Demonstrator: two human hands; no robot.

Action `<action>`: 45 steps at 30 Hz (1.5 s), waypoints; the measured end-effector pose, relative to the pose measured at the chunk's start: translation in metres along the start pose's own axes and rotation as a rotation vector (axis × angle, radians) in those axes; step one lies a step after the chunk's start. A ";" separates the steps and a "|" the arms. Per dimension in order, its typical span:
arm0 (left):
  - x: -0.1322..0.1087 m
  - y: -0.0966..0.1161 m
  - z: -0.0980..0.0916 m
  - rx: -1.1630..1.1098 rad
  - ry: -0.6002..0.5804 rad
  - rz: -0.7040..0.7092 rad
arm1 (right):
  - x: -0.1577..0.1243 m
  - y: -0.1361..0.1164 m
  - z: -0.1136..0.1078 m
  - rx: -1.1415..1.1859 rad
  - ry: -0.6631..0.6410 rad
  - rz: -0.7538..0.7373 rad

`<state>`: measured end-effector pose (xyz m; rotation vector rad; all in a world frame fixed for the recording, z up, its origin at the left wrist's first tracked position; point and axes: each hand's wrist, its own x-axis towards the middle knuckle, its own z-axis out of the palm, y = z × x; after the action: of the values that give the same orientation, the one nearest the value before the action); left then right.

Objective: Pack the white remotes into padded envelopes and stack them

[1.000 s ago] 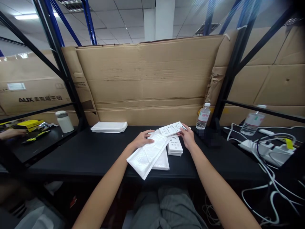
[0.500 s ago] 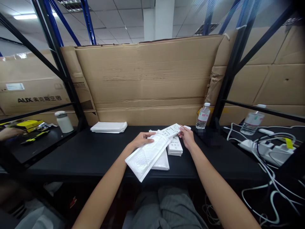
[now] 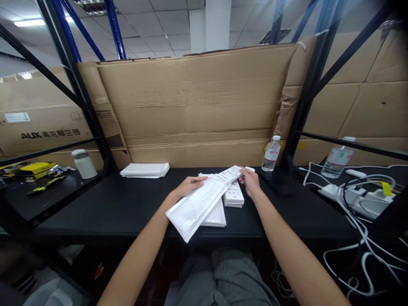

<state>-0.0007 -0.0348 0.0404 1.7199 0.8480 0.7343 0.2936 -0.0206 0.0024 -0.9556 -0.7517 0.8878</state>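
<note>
My left hand [image 3: 190, 185] grips a white bubble mailer [image 3: 195, 207] near its opening, which faces up and to the right. A slim white printed box [image 3: 230, 174] sits partly inside that opening. My right hand [image 3: 250, 180] pinches the box by its outer end. Underneath lie more white mailers [image 3: 218, 215] in a pile, partly covered by the held one. Beside them, below the held box, stands a small stack of white printed boxes [image 3: 234, 195]. Both hands are closed, with some fingers hidden behind what they hold.
White mailers [image 3: 145, 170] are stacked at the back left of the black table [image 3: 105, 204]. A water bottle [image 3: 271, 154] stands at the back right, before a cardboard wall [image 3: 197, 102]. Further right are a power strip [image 3: 357, 199] and tangled white cables. A white flask [image 3: 84, 164] stands left.
The box and mailer keep nearly the same position in my hands, with only a slight shift of the view. Another person's hand at the far left has gone out of sight.
</note>
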 end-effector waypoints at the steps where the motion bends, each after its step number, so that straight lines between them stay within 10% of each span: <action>1: 0.000 0.001 0.000 -0.003 -0.008 0.000 | -0.001 -0.001 0.000 0.003 -0.003 0.005; 16: -0.002 0.008 -0.001 -0.106 -0.122 0.034 | -0.004 -0.006 0.002 0.134 -0.099 0.037; 26: -0.005 0.013 0.001 -0.214 -0.166 0.045 | -0.017 -0.009 0.011 0.028 -0.456 0.039; 37: -0.002 0.011 0.001 -0.338 -0.171 0.084 | -0.015 -0.008 0.014 -0.075 -0.315 -0.180; 45: -0.003 0.012 0.002 -0.351 -0.129 0.096 | -0.039 -0.026 0.024 -0.100 -0.595 -0.111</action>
<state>0.0017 -0.0411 0.0512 1.4808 0.5150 0.7768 0.2638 -0.0539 0.0300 -0.7262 -1.3528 1.0554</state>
